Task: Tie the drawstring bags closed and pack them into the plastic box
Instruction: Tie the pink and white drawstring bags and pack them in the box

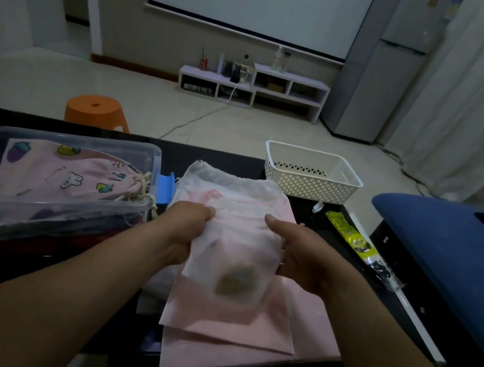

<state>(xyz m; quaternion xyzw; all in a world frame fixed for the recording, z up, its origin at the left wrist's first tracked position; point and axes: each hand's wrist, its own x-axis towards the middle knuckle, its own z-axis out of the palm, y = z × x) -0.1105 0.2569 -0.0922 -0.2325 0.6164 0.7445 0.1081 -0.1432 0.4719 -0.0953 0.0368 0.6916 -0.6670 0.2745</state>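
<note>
Flanking the bag [231, 265] — box [64, 137], basket [314, 189].

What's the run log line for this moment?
left hand: grips white bag | right hand: grips white bag | box: printed bag inside | beneath white bag: pink bags

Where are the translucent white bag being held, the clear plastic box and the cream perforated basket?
Translucent white bag [236, 247], head view: middle of its cloth.
Clear plastic box [43, 221], head view: its near wall.
Cream perforated basket [311, 187], head view: its front wall.
</note>
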